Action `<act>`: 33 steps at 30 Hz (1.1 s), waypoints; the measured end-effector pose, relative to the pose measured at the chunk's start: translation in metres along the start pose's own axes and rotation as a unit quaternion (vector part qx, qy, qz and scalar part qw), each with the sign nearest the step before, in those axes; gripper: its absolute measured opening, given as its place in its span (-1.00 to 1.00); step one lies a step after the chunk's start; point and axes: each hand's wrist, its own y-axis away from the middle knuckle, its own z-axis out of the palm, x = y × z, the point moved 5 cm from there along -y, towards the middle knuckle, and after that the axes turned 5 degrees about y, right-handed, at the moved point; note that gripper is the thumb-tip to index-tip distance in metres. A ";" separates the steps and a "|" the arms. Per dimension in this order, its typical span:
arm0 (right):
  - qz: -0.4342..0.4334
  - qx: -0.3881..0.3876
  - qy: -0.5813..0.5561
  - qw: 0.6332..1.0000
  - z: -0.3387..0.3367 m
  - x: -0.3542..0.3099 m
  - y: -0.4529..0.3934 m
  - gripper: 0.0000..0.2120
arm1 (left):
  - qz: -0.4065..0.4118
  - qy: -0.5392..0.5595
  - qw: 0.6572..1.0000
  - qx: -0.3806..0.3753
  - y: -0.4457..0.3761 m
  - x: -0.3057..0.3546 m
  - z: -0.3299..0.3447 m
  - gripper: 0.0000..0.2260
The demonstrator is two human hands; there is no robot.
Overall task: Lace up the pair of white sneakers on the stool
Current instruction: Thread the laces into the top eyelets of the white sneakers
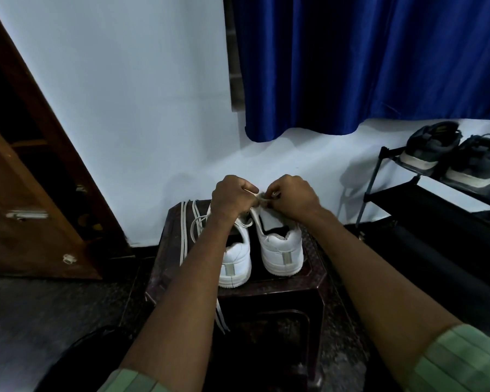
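Two white sneakers stand side by side on a dark brown stool [314, 267], heels toward me. The left sneaker [235, 264] is partly behind my left forearm. The right sneaker [282, 250] shows its heel and collar. My left hand [231, 195] and my right hand [296, 198] meet above the front of the right sneaker, both pinching a white lace [257, 196] between the fingertips. The sneakers' eyelets are hidden by my hands. A second loose white lace [186, 230] lies on the stool's left side and trails over its front edge.
A black shoe rack [425, 199] with dark sneakers [430, 145] stands at the right. A blue curtain [365, 66] hangs on the white wall behind. A brown wooden door [26, 207] leans at the left. A dark object [91, 352] lies on the floor at lower left.
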 end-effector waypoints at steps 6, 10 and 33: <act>0.072 0.073 -0.433 0.896 -0.016 0.003 0.004 -0.82 | 0.013 -0.009 1.000 -0.002 -0.002 -0.001 0.000 -0.76; 0.193 0.072 -0.461 0.863 -0.009 0.024 0.003 -0.77 | 0.058 -0.047 0.997 0.000 -0.002 0.007 0.008 -0.75; 0.090 -0.001 -0.164 0.982 0.000 0.018 0.004 -0.88 | 0.174 -0.251 0.952 -0.010 -0.010 0.010 0.043 -0.82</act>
